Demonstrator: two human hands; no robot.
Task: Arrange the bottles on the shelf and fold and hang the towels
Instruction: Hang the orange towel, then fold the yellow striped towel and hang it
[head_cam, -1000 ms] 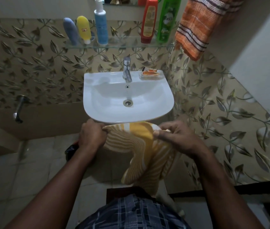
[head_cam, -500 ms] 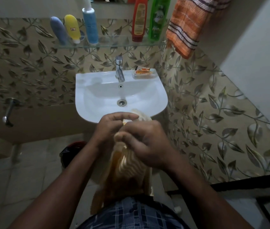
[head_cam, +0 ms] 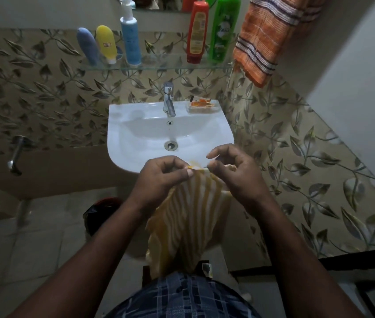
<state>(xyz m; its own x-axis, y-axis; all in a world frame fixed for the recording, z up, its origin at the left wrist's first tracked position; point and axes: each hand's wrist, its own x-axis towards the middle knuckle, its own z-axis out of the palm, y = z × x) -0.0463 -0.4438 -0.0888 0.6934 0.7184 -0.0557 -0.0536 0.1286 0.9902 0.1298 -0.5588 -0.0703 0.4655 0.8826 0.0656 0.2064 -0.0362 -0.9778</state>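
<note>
While left grip [head_cam: 159, 177], right grip [head_cam: 237, 173] pinch towel [head_cam: 193, 214], sink [head_cam: 136, 134] below glass shelf [head_cam: 159, 65].

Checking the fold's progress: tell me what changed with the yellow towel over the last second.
The left hand and right hand brought the spread top corners together, doubling the yellow towel, which now hangs narrower; both keep pinching its top edge. The bottles and orange towel stayed put.

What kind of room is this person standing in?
Most likely a small home bathroom: a white wall-hung sink with a tap, a glass shelf holding toiletry bottles above it, and an orange towel hanging nearby.
</note>
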